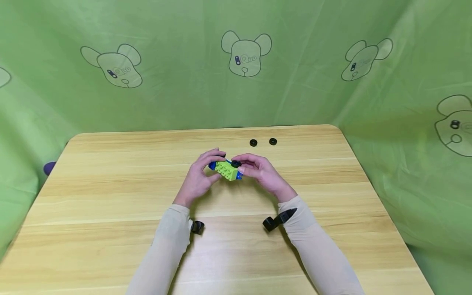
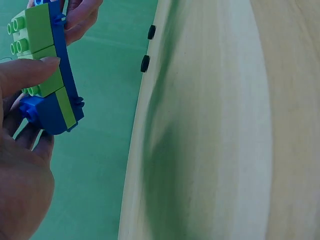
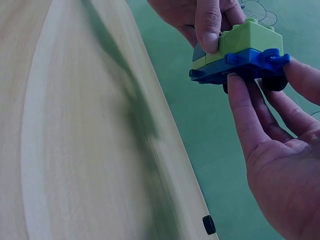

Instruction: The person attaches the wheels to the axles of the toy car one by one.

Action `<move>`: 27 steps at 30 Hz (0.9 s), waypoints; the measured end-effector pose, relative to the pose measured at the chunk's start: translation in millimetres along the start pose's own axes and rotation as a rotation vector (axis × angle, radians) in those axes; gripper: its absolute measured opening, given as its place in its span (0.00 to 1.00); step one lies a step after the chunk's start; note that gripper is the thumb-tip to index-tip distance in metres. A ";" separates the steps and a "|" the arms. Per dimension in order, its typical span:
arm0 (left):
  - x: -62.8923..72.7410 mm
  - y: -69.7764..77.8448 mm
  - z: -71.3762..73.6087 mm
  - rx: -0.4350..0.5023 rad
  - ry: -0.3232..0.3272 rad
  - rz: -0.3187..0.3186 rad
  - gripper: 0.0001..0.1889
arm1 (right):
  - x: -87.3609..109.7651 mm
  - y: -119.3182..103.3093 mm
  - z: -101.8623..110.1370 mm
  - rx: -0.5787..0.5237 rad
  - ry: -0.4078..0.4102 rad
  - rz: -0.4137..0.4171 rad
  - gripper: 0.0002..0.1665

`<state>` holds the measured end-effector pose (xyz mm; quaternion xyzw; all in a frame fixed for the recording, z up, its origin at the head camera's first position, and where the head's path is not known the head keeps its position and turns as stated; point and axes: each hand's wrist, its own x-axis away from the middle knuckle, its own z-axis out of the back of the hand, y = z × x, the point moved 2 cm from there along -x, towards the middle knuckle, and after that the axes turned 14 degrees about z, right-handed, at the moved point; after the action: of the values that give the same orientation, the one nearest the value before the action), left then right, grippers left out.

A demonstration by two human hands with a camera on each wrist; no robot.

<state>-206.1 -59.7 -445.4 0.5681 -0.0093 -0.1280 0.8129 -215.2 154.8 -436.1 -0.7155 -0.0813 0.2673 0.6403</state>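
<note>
A toy car [image 1: 228, 170] of lime-green and blue building blocks is held up over the table between both hands. My left hand [image 1: 197, 180] grips its left end, thumb [image 2: 32, 75] on the green studded side and fingers behind the blue block [image 2: 52, 115]. At the other end is my right hand [image 1: 266, 175]. Its thumb lies by the blue hooked end of the base [image 3: 274, 57], and its fingertips touch the base from below, beside a black wheel [image 3: 275, 83]. Another black wheel [image 1: 221, 155] shows by the left fingers.
Two loose black wheels [image 1: 253, 142] [image 1: 273, 141] lie near the far edge of the wooden table [image 1: 110, 196]. Green curtain [image 1: 184, 90] with mouse-head drawings hangs behind and at the sides. Black wrist cameras [image 1: 198, 227] sit on both sleeves.
</note>
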 end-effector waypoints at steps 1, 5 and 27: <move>0.2 -0.4 -0.3 0.000 -0.004 0.011 0.24 | 0.1 0.4 0.1 0.005 0.005 0.003 0.24; 3.0 -1.3 -0.8 0.003 -0.020 0.082 0.25 | 0.4 1.0 1.1 0.023 0.047 0.023 0.21; 7.4 -4.4 -5.4 0.247 -0.098 0.215 0.24 | -4.9 -6.9 -1.0 -0.012 0.145 0.097 0.19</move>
<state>-198.9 -57.7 -452.3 0.6526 -0.1253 -0.0658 0.7444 -217.3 152.8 -428.0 -0.7399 -0.0014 0.2452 0.6264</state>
